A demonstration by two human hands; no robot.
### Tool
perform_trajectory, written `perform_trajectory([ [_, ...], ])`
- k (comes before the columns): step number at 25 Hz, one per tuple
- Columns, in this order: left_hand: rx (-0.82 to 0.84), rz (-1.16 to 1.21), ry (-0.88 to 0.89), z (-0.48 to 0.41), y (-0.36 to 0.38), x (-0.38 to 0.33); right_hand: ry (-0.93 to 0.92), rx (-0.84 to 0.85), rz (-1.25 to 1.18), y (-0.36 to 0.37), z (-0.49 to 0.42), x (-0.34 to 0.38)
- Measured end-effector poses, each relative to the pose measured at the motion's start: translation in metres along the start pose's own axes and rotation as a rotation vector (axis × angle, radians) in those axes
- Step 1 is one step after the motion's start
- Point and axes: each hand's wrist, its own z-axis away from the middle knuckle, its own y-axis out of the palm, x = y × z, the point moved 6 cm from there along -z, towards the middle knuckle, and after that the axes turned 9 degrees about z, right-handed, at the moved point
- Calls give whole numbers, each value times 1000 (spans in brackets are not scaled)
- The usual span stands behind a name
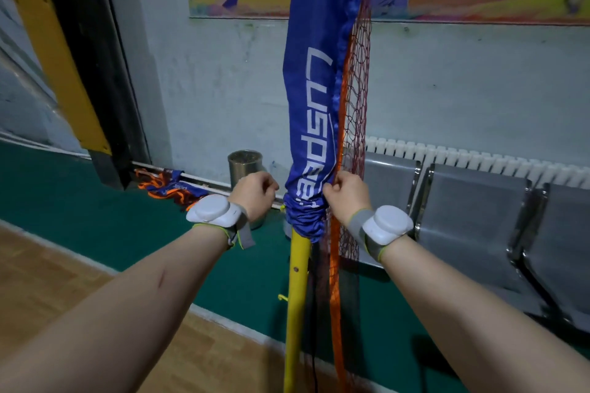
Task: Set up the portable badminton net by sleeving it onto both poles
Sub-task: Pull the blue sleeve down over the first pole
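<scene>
Sleeve: we've got the blue sleeve (313, 99) upright over the yellow pole (298, 281), with its lower end bunched in folds at hand height and bare pole below.
Mesh: the red mesh (357, 105) hangs along the sleeve's right edge, and an orange band (335, 281) runs down beside the pole.
Right hand: our right hand (346, 198) has its grip pinched on the sleeve's right edge, just above the folds.
Left hand: our left hand (255, 193) has curled fingers just beside the sleeve's left edge; we cannot tell whether that grip holds any cloth.
Behind: a metal bin (245, 163) stands left of the pole. Grey seats (472, 201) are on the right, under a radiator (463, 153).
</scene>
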Motion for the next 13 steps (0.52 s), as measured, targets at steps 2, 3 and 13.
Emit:
perform_trajectory([
  [2, 95, 5, 44, -5, -5, 15, 96, -101, 5, 6, 10, 9],
  [3, 130, 19, 53, -6, -3, 18, 131, -129, 23, 7, 14, 9],
  [13, 282, 121, 78, -3, 9, 31, 381, -220, 142, 32, 52, 10],
])
